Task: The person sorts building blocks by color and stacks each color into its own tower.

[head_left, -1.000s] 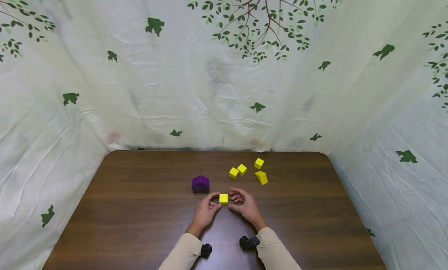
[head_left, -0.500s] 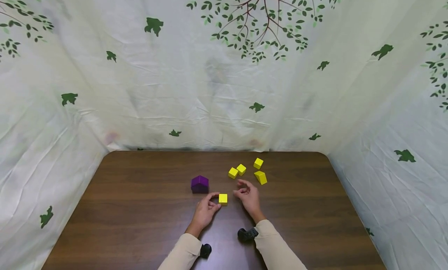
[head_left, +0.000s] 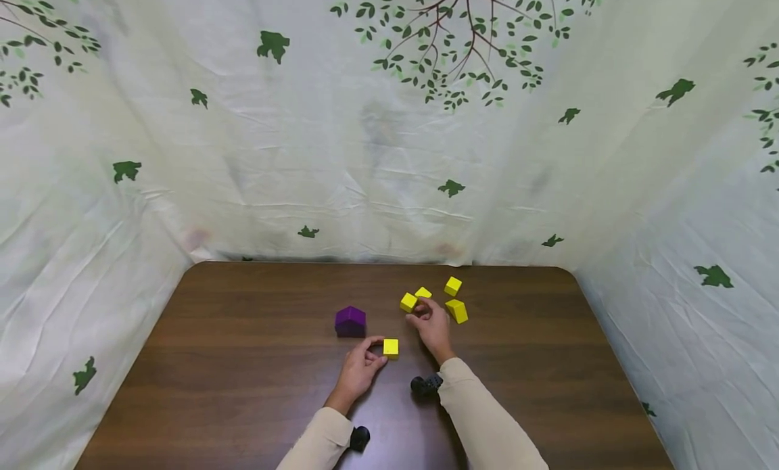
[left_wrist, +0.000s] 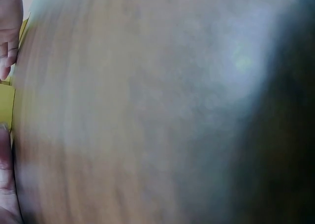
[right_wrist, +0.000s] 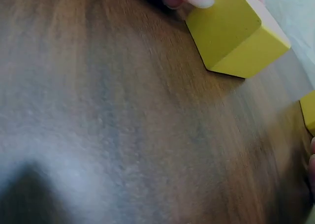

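In the head view my left hand [head_left: 356, 372] holds a small yellow cube [head_left: 391, 349] on the table, index finger behind and thumb in front at its left side. The left wrist view shows only a strip of that cube [left_wrist: 6, 106] beside the thumb. My right hand [head_left: 434, 326] is at a pair of yellow cubes, pinching the nearer-left cube [head_left: 408, 302]. In the right wrist view the thumb lies on that cube [right_wrist: 229, 32], with another fingertip behind it. The second cube [head_left: 424, 292] of the pair is partly hidden by the fingers.
A purple house-shaped block [head_left: 350, 322] stands left of the held cube. Behind and right of my right hand are another yellow cube [head_left: 453, 286] and a yellow wedge-like block [head_left: 457, 311]. White leaf-print cloth [head_left: 365, 152] hangs behind the wooden table [head_left: 243, 362].
My right hand has left the front yellow cube and moved forward and slightly right to the pair of yellow cubes. My left hand has stayed at the front cube.
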Demonstrator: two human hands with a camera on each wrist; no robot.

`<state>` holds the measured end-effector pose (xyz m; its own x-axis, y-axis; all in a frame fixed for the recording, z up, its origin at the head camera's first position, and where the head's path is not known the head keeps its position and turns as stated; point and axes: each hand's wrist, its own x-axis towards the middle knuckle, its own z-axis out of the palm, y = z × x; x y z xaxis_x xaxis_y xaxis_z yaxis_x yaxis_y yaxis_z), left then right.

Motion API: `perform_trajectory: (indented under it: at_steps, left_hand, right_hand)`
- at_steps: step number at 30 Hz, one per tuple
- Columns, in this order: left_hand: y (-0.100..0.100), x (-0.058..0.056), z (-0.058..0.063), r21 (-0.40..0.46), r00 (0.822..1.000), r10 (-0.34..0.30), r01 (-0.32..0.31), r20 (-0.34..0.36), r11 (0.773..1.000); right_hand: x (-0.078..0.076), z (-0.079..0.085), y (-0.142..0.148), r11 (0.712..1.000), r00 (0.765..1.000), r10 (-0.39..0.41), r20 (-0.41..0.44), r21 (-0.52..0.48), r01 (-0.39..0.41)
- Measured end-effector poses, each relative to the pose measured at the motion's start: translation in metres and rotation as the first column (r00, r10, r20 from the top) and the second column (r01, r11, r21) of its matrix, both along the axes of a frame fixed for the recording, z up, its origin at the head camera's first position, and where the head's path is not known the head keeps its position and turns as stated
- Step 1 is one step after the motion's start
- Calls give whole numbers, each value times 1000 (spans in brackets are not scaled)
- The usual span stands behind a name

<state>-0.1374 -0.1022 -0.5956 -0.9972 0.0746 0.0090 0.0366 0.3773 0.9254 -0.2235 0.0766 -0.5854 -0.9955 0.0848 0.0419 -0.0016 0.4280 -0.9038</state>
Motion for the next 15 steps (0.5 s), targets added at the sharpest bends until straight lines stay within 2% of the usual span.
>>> perform_trajectory:
  at_steps: [5, 12, 15]
  left_hand:
    - [1, 0, -1, -7, 1000, 3, -3, 16, 1000]
    - [0, 0, -2, -14, 1000, 2, -2, -13, 1000]
    - [0, 0, -2, -8, 1000, 4, -4, -5, 1000]
  right_hand:
    - [-7, 0, -2, 999, 1000, -10, 2, 37, 10]
    - [-13, 1, -4, 997, 999, -36, 17, 66, 35]
    - [-14, 1, -4, 997, 998, -50, 23, 68, 48]
